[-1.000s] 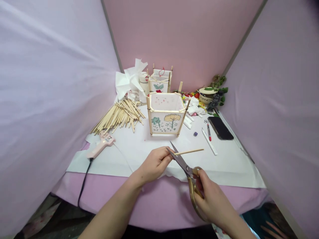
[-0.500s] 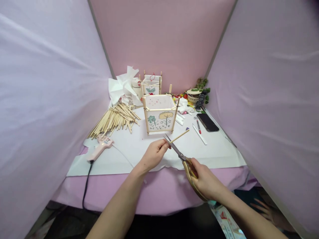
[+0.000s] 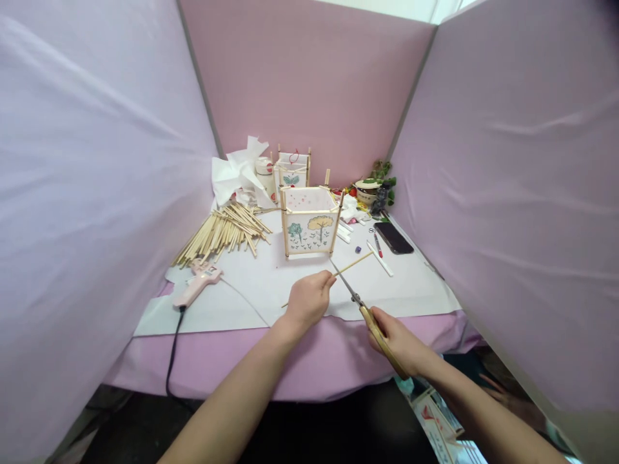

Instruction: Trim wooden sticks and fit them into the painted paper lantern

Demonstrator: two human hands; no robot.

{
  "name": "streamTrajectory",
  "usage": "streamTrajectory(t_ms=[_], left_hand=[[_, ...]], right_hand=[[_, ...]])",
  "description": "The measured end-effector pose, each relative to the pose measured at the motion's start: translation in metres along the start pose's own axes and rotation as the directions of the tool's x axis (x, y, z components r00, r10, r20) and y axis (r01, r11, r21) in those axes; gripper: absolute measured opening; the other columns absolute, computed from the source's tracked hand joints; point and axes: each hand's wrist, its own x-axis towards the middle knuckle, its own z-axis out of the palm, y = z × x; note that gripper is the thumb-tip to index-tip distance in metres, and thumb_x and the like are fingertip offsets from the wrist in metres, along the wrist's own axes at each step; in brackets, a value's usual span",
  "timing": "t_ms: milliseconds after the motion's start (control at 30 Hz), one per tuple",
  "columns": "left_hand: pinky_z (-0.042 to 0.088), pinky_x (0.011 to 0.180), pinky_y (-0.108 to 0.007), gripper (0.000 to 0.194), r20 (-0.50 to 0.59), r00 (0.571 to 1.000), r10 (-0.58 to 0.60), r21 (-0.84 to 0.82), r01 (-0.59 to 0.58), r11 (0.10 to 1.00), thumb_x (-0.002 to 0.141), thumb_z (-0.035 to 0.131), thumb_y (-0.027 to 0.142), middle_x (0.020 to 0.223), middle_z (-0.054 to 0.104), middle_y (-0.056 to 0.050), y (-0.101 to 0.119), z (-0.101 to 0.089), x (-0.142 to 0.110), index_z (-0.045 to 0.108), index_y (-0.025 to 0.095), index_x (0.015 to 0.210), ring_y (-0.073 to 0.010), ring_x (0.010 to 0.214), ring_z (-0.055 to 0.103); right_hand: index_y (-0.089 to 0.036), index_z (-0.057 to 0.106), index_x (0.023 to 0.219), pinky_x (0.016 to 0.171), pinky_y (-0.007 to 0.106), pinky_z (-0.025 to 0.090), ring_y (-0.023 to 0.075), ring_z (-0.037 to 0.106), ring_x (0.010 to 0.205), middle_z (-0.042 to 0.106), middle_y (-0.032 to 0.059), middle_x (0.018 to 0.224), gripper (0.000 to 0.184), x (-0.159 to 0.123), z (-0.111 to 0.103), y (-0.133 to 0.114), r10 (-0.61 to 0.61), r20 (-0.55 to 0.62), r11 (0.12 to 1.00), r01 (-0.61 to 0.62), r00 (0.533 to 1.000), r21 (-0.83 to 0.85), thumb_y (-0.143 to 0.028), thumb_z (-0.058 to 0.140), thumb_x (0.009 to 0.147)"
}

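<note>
My left hand (image 3: 309, 298) is closed on a thin wooden stick (image 3: 355, 263) that slants up to the right over the white sheet. My right hand (image 3: 394, 338) grips the gold handles of a pair of scissors (image 3: 360, 301), whose blades cross the stick just right of my left fingers. A short bit of stick pokes out on the left of my left hand. Behind the hands stands a paper lantern (image 3: 309, 222) with a stick frame and painted trees.
A pile of wooden sticks (image 3: 222, 231) lies at the left, a pink glue gun (image 3: 196, 285) with a black cord in front of it. A second lantern (image 3: 291, 169), crumpled white paper (image 3: 236, 173), a phone (image 3: 393, 237), pens and a small plant sit behind. Pink fabric walls enclose the table.
The view has pulled back and the hands sit farther out over the table. The stick now slants upward instead of lying level. The scissor blades have closed in on the stick.
</note>
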Motion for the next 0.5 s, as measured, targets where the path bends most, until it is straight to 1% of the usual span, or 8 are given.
streamTrajectory(t_ms=[67,200,367,433,500], left_hand=[[0.031,0.059,-0.025,0.029,0.064,0.997,-0.03,-0.083,0.035,0.996,0.092,0.039,0.032,0.066,0.061,0.0,0.0019,0.0002,0.0004,0.057,0.021,0.072,-0.0148,0.064,0.054],[0.034,0.063,-0.025,0.029,0.142,0.988,-0.055,-0.227,0.087,0.97,0.09,0.039,0.033,0.068,0.062,0.0,0.0041,0.001,0.0011,0.059,0.02,0.073,-0.0149,0.067,0.055],[0.033,0.061,-0.025,0.031,0.217,0.973,-0.078,-0.302,0.143,0.942,0.088,0.039,0.034,0.063,0.056,0.001,0.0011,-0.0007,0.0029,0.057,0.019,0.068,-0.0141,0.063,0.05],[0.032,0.06,-0.025,0.031,0.235,0.968,-0.089,-0.33,0.166,0.929,0.087,0.039,0.035,0.061,0.052,0.001,-0.0006,-0.0016,0.0039,0.056,0.018,0.067,-0.0137,0.061,0.047],[0.031,0.057,-0.024,0.032,0.275,0.956,-0.104,-0.362,0.203,0.91,0.085,0.04,0.037,0.058,0.047,0.002,-0.0023,-0.0031,0.0048,0.056,0.017,0.065,-0.0127,0.058,0.044]], right_hand=[[-0.021,0.036,0.075,0.057,0.024,0.031,0.0107,0.033,0.061,0.035,-0.0063,0.065,0.011,-0.0022,-0.0022,0.006,0.016,0.034,1.0,-0.016,0.999,0.009,-0.017,0.046,0.076],[-0.021,0.037,0.076,0.058,0.025,0.031,0.011,0.033,0.062,0.037,-0.0058,0.067,0.01,-0.0064,-0.0047,0.0105,0.016,0.048,1.0,-0.017,0.999,0.021,-0.018,0.046,0.077],[-0.021,0.037,0.076,0.057,0.024,0.031,0.0104,0.034,0.06,0.037,-0.006,0.066,0.009,-0.0065,-0.0042,0.0059,0.041,0.082,0.995,-0.048,0.996,0.087,-0.017,0.045,0.077],[-0.021,0.037,0.077,0.056,0.023,0.031,0.0101,0.033,0.06,0.036,-0.0061,0.067,0.009,-0.006,-0.0038,0.0056,0.038,0.088,0.994,-0.047,0.995,0.097,-0.016,0.045,0.076],[-0.021,0.037,0.077,0.056,0.023,0.031,0.0101,0.033,0.061,0.035,-0.0059,0.067,0.01,-0.0063,-0.0039,0.0065,0.037,0.09,0.995,-0.045,0.995,0.09,-0.015,0.045,0.076]])
